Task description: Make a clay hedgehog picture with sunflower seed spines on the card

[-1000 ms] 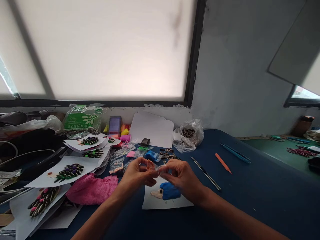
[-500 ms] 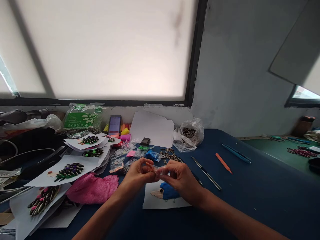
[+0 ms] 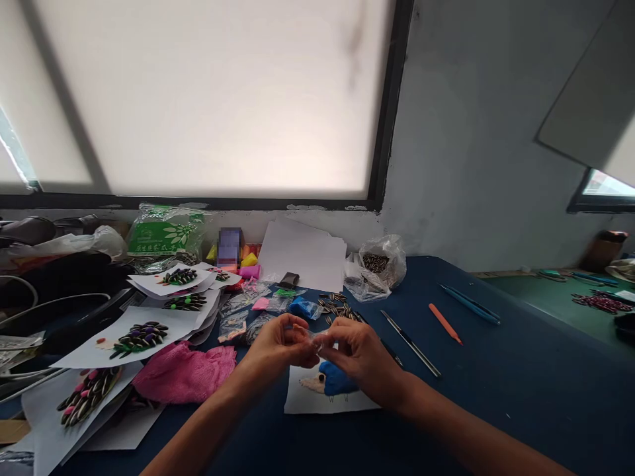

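The left hand (image 3: 286, 345) and right hand (image 3: 362, 360) pinch a clear packet (image 3: 316, 335) between them, fingertips close together; just below lies a card (image 3: 300, 403) with a blue figure (image 3: 335, 379), partly hidden by the right hand; beyond them, seeds (image 3: 336, 306); leftward, a pink cloth (image 3: 186, 373); rightward, an orange pen (image 3: 445, 324).

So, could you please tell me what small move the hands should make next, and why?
Perhaps gently pull the clear plastic apart, since the left hand and right hand both seem to pinch it, close together, and something orange, apparently wrapped in it, shows at the left hand.
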`<state>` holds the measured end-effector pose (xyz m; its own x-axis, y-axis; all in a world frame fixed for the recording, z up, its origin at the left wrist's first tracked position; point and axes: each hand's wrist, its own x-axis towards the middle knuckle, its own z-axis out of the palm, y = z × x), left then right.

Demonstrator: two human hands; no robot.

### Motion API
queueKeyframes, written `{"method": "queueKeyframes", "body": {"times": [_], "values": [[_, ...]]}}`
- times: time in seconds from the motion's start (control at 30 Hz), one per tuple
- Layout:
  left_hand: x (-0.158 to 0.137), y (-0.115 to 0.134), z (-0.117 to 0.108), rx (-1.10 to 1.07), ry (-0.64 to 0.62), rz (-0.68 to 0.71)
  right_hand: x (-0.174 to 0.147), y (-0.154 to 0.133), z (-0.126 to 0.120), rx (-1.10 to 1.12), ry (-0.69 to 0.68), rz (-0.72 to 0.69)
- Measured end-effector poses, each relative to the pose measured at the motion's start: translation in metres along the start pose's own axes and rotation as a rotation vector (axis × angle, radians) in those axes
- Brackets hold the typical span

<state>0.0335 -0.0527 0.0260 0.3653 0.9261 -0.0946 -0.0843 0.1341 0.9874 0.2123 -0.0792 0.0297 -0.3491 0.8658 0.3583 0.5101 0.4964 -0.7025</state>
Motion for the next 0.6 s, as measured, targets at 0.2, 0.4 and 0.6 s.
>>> {"method": "queueKeyframes", "body": {"times": [0.2,0.4,0.6], "values": [[0.001,0.002,0.0,0.035,0.021,-0.026,0.001,0.004,0.002,-0.049,0.041,-0.044],[0.003,0.007,-0.007,0.075,-0.002,-0.022,0.003,0.0,-0.004,0.17,0.084,-0.018],[-0.004,0.013,-0.003,0.082,-0.086,-0.015,0.002,-0.001,-0.003,0.306,0.053,0.031]]}}
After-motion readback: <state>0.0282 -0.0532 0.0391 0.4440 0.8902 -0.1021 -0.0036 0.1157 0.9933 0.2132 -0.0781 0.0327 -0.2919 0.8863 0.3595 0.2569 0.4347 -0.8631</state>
